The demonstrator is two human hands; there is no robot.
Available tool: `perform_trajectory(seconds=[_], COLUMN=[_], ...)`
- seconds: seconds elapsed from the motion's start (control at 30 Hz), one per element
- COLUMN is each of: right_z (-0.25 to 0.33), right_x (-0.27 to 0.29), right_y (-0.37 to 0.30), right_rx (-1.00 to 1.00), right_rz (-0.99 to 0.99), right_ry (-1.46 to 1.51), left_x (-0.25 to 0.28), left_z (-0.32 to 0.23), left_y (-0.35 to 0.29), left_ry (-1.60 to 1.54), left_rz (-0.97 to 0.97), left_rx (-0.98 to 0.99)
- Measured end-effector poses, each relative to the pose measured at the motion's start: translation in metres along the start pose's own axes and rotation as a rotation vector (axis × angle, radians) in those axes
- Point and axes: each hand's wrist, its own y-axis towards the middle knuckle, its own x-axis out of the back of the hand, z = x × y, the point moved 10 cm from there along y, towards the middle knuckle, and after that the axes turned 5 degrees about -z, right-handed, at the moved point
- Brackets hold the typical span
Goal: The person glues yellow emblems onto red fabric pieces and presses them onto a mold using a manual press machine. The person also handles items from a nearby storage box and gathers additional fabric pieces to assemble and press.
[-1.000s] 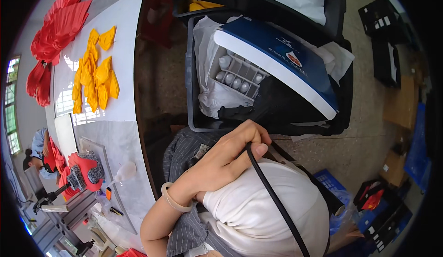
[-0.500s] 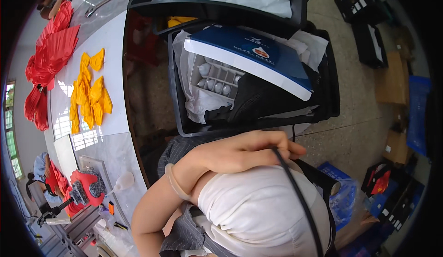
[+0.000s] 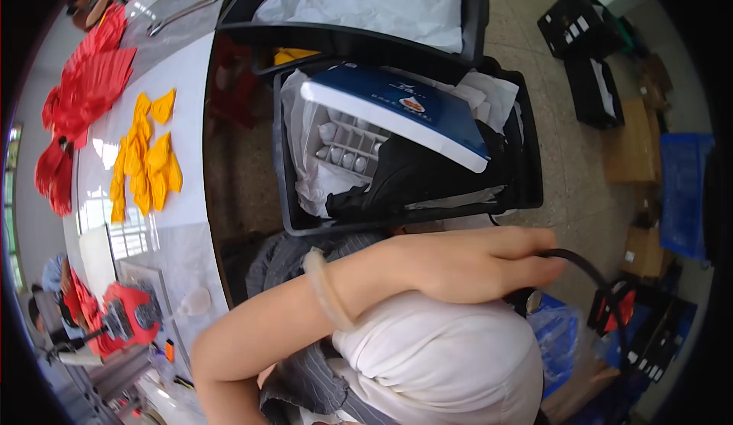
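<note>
My left arm crosses in front of my white top (image 3: 450,349) toward the right, with a pale bangle (image 3: 328,290) on the wrist. At its end my left hand (image 3: 489,263), back upward, pinches a black cable (image 3: 588,265) between its fingertips. From there the cable curves right and down past my side. Beyond the forearm stands a black crate (image 3: 408,213), apart from the hand. Inside it lie a tilted blue and white box lid (image 3: 412,104), a divided tray (image 3: 351,142) of small whitish bulb-shaped pieces, and black cloth (image 3: 427,169). My right hand is out of view.
On the left table (image 3: 179,70) lie yellow cloth pieces (image 3: 145,158), red cloth pieces (image 3: 92,81), a wrench (image 3: 183,14) and a squeeze bottle (image 3: 195,301). Another black crate (image 3: 351,39) with white lining stands farther off. Cartons (image 3: 632,142) and a blue crate (image 3: 685,196) line the right.
My left hand has moved right, drawing the cable with it away from my top to the right side. The crates and table have shifted slightly in view.
</note>
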Motion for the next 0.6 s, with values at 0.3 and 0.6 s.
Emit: perform_trajectory(seconds=[0.3,0.6], right_z=[0.074,0.146], right_x=[-0.011,-0.033], right_y=[0.016,0.062], right_rx=[0.228,0.383], right_rz=[0.174,0.344], right_ry=[-0.006,-0.006], left_x=[-0.033,0.019], left_z=[-0.001,-0.037], left_y=[-0.023,-0.193], left_ry=[0.34,0.641], left_rz=[-0.095,-0.636], left_rx=[-0.011,-0.368])
